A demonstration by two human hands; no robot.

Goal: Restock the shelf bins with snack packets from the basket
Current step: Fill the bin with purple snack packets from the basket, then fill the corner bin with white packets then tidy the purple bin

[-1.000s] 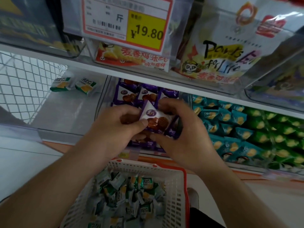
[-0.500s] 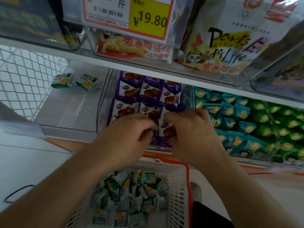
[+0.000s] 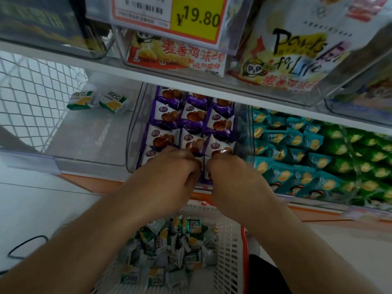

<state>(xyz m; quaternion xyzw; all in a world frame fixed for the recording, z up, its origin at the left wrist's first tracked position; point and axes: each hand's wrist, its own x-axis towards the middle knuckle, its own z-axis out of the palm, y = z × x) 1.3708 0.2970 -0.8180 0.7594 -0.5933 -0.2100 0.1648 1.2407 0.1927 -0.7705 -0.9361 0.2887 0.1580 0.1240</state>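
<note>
both hands are down at the front of the clear bin [image 3: 135, 132] that holds the purple packets [image 3: 191, 124]. the left hand [image 3: 167, 177] and the right hand [image 3: 237, 179] sit side by side, knuckles up, nearly touching, with fingers curled down into the front row of packets. the fingertips are hidden behind the knuckles, so i cannot tell whether either hand pinches a packet or only presses on the row — the curl is tight, not spread.

the purple packets lie in 3 neat columns, overlapping like tiles, each with a white corner and a brown biscuit picture. left of this bin is a nearly bare clear bin [image 3: 89, 136] with 2 green-and-white packets [image 3: 97, 100] lying at its back. right of the purple bin, teal packets [image 3: 297, 149] fill the next bin, and green packets [image 3: 371, 158] lie beyond them.

below the forearms is a white plastic basket [image 3: 227, 251] with an orange rim, holding a loose heap of small green-and-white snack packets [image 3: 169, 255] — the same look as the 2 on the shelf. above, on the upper shelf, a price tag [image 3: 186, 15] reads 19.80, with big snack bags [image 3: 292, 52] behind clear fronts. a black cable [image 3: 23, 247] loops on the white floor at the left.
</note>
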